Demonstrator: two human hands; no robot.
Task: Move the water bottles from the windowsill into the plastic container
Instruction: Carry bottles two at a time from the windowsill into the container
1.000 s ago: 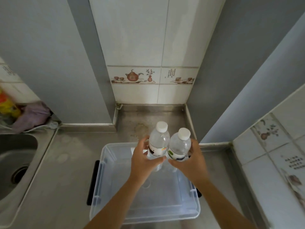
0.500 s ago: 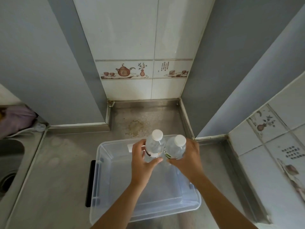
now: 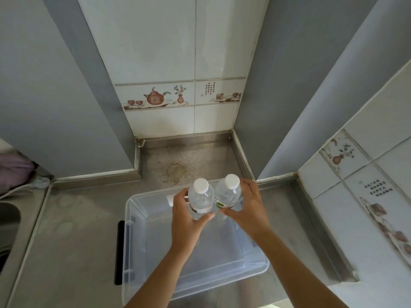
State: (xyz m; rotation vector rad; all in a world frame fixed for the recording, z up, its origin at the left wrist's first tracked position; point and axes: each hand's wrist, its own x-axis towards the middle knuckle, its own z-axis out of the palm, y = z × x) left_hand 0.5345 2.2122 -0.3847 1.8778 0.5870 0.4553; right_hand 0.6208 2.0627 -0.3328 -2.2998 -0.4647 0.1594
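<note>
Both bottles sit lower than one second ago, now inside the far end of the clear plastic container point(image 3: 133, 241). Left hand point(image 3: 189, 221) is wrapped around the left bottle point(image 3: 200, 201), thumb across its label. Right hand point(image 3: 249, 210) grips the right bottle point(image 3: 228, 194) from its right side. Bottles stand upright, touching each other between the two hands, white caps up. Whether they rest on the container floor cannot be determined. Beyond the hands, a rust-coloured stain point(image 3: 175, 173) marks the steel counter point(image 3: 77, 230).

Two upright white-capped water bottles point(image 3: 213, 200) touch above the clear plastic container point(image 3: 138, 241).
</note>
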